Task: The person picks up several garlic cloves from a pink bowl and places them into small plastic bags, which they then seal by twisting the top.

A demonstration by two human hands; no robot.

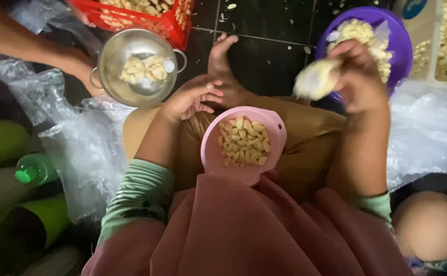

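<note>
A pink bowl [213,153] with several peeled garlic cloves [243,142] rests in my lap. My left hand [193,97] hovers just above and left of the bowl, fingers loosely curled, holding nothing I can see. My right hand [359,76] is raised to the right of the bowl and grips a pale clump of garlic in thin plastic [315,79], in front of a purple bowl [400,46] heaped with garlic.
Another person's hand [83,69] holds a steel colander [113,56] with peeled cloves at the upper left. A red basket [170,23] of garlic sits behind it. Clear plastic bags [80,148] lie at both sides. A green-capped bottle [34,171] lies left. White tubs [428,76] stand far right.
</note>
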